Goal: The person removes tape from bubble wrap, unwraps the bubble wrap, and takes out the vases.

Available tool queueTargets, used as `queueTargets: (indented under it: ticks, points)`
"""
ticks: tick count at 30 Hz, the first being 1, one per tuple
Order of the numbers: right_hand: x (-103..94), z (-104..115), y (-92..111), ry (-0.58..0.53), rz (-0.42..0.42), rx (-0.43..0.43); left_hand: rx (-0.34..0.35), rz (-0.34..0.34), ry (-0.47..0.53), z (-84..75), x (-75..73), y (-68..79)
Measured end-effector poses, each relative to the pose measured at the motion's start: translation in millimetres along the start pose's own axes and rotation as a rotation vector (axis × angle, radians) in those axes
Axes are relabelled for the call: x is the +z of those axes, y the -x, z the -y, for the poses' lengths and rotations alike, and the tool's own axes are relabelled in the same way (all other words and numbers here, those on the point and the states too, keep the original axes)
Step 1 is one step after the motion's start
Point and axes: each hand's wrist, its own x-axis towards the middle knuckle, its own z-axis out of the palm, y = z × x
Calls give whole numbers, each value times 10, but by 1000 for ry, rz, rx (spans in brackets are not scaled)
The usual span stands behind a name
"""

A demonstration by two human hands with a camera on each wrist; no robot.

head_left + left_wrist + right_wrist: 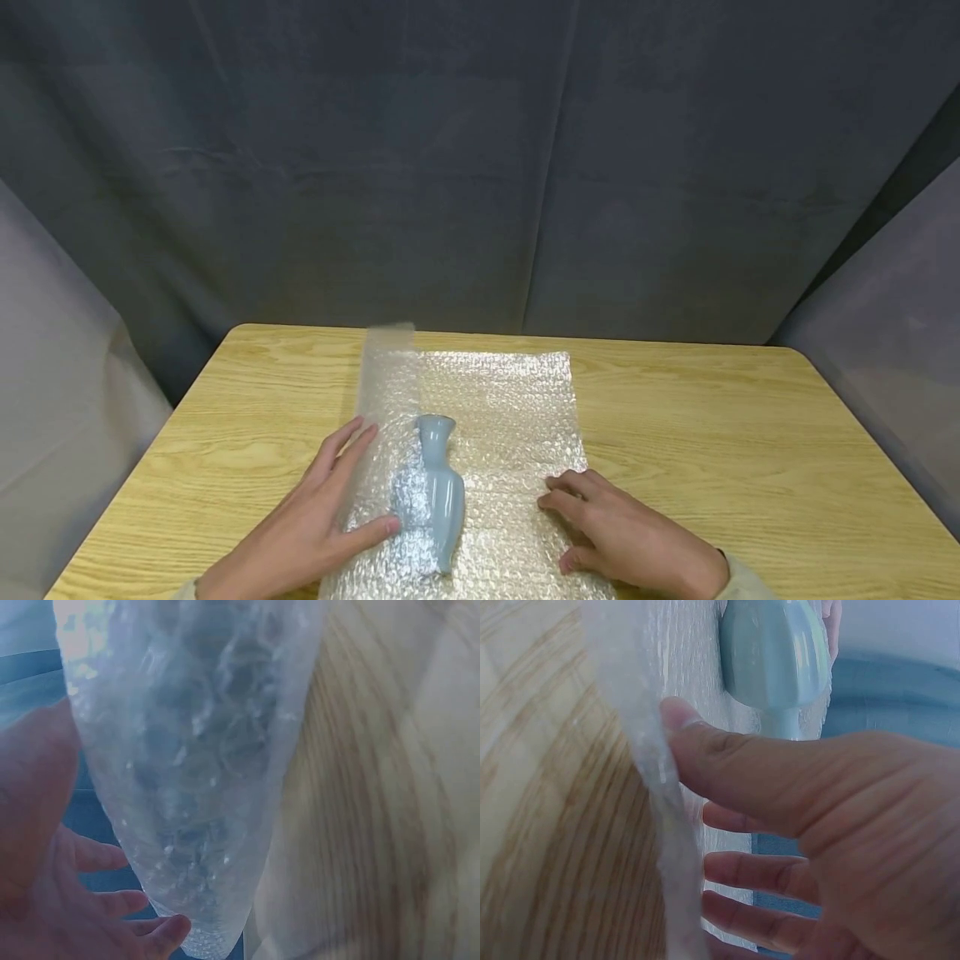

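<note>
A pale blue vase (447,500) lies on its side on a sheet of bubble wrap (510,417), its flared mouth towards the far side of the table. The wrap's left part is folded over, covering the vase's left side. My left hand (315,508) is at that fold, thumb on the wrap and fingers spread along its outer left side; the left wrist view shows the raised flap (195,750) beside the fingers. Near the sheet's right edge rests my right hand (618,525), thumb and fingertips touching the wrap. In the right wrist view its fingers are mostly straight, pinching nothing.
Light wooden table (712,433) surface shows on both sides of the wrap. A dark grey curtain (450,167) hangs behind the far edge, with paler cloth (60,400) at the left and more cloth (885,358) at the right.
</note>
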Motion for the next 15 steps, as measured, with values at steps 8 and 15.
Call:
queueTargets:
  ticks: [8, 15]
  points:
    - [2, 3, 2, 11, 11, 9, 20, -14, 1, -7, -25, -1]
    - [5, 10, 2, 31, 14, 4, -8, 12, 4, -27, -48, 7]
